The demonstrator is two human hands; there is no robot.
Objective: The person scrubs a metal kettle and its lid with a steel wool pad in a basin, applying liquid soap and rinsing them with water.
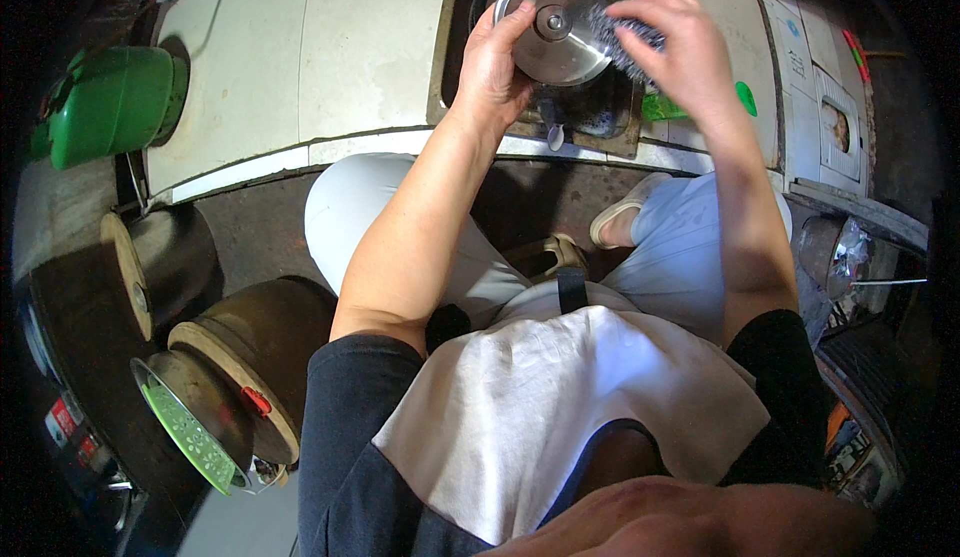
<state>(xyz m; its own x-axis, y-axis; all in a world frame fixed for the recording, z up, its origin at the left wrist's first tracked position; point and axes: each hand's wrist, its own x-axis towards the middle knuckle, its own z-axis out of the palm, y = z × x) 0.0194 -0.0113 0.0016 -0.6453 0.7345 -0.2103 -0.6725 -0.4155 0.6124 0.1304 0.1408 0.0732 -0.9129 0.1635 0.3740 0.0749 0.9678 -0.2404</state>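
Note:
Above the sink (442, 99), my left hand (495, 69) grips a round stainless-steel pot lid (574, 51) by its left edge, the thumb on its face. A small round fitting sits at the lid's middle. My right hand (675, 43) holds a grey scouring pad (634, 47) against the lid's right edge. Under the lid, dark water or a dark vessel with some suds shows in the basin. The bowl of a spoon (555, 137) lies at the basin's near edge. A green bottle (664, 107) lies right of the sink, partly behind my right wrist.
A pale tiled counter (367, 47) surrounds the sink. A green plastic container (112, 107) stands at its left end. Below left are large lidded pots (255, 347) and a green perforated colander (187, 433). A white tiled ledge with a framed opening (838, 133) lies at the right.

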